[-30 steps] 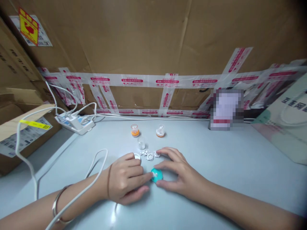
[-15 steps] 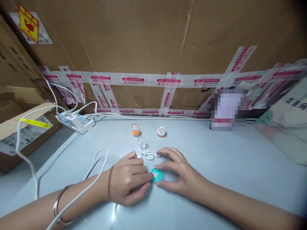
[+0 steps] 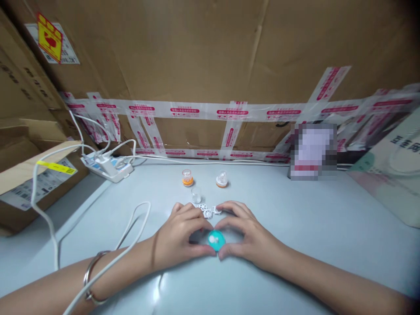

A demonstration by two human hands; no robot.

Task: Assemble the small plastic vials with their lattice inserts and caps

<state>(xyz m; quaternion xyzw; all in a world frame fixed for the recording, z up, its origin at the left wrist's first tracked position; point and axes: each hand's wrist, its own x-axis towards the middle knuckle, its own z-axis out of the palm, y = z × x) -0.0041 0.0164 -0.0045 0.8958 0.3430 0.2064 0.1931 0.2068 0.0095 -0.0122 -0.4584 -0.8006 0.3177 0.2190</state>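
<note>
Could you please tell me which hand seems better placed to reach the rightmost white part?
Probably the right hand: one finger extends to the rightmost white part. The left hand is farther off; both have fingertips at the teal piece.

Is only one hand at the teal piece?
No, the left hand and right hand curl around the teal piece from opposite sides.

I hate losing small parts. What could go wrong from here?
The teal piece, held between left hand and right hand, could slip. The right hand is close to the white parts and might scatter them. The looped cable crosses the left forearm and might snag.
</note>
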